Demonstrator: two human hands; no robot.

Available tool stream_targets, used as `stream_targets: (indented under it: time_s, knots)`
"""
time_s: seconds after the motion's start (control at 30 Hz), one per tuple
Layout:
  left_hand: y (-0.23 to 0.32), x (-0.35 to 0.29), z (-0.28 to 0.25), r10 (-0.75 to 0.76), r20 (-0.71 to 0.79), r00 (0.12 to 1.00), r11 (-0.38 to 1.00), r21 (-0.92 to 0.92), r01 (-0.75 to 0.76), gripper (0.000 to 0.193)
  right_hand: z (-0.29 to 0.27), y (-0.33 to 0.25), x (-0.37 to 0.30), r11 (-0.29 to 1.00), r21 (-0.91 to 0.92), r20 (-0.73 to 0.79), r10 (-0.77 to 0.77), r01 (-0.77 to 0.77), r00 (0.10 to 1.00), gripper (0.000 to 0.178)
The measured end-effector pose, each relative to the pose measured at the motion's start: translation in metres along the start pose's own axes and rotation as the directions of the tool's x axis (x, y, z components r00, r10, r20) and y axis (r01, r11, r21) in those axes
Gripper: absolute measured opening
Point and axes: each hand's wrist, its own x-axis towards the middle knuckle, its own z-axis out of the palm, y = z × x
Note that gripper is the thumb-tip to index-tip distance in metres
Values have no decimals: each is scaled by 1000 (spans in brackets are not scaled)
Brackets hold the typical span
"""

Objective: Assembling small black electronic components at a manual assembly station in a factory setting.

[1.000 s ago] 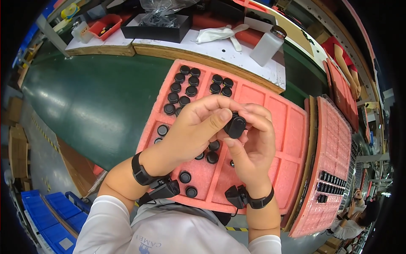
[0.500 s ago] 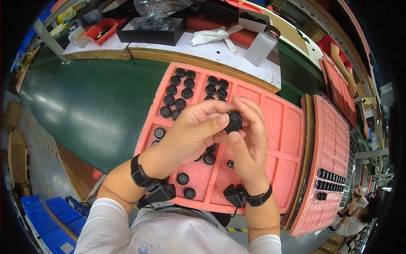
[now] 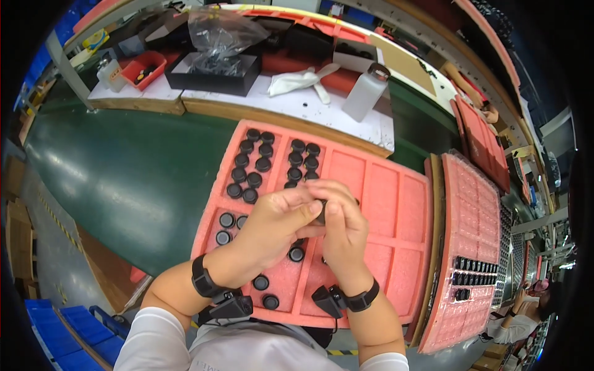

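Observation:
Both my hands meet over a pink foam tray (image 3: 396, 241) divided into shallow compartments. My left hand (image 3: 272, 222) pinches a small black round part (image 3: 321, 213) between thumb and fingers. My right hand (image 3: 344, 232) closes on the same part from the other side, its fingers covering most of it. Pairs of similar black round parts (image 3: 262, 164) stand in the tray's far-left compartments, and more rows (image 3: 297, 154) fill the compartment beside them. Several others lie in the near compartments, such as the black round part (image 3: 270, 302) by the near edge. My forearms hide some of them.
Behind the tray, a white-topped bench (image 3: 216, 102) carries a black box (image 3: 213, 80) with a plastic bag, a red bin (image 3: 143, 71), white gloves (image 3: 294, 82) and a translucent bottle (image 3: 366, 93). More pink trays (image 3: 473, 216) stand at right. Co-workers sit at far right.
My right fingers have folded in over the black round part, which now shows only a sliver. The view has tilted, so the tray and bench sit lower in the picture.

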Motion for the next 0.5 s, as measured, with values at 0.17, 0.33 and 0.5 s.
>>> stream_targets:
  time_s: [0.17,0.33,0.5]
  knots:
    - [2,-3,-3,-27,-16,1000,1000,9,27,25,10,-6,-1,996,36,-44,80,-78,996,24]
    - [5,-1,-4,-35,-12,999,999,10,35,26,15,-7,-1,997,29,-93,73,-70,993,24]
    - [4,-1,0,-8,-19,1000,999,38,9,26,4,1,-3,999,-49,-30,23,-24,999,29]
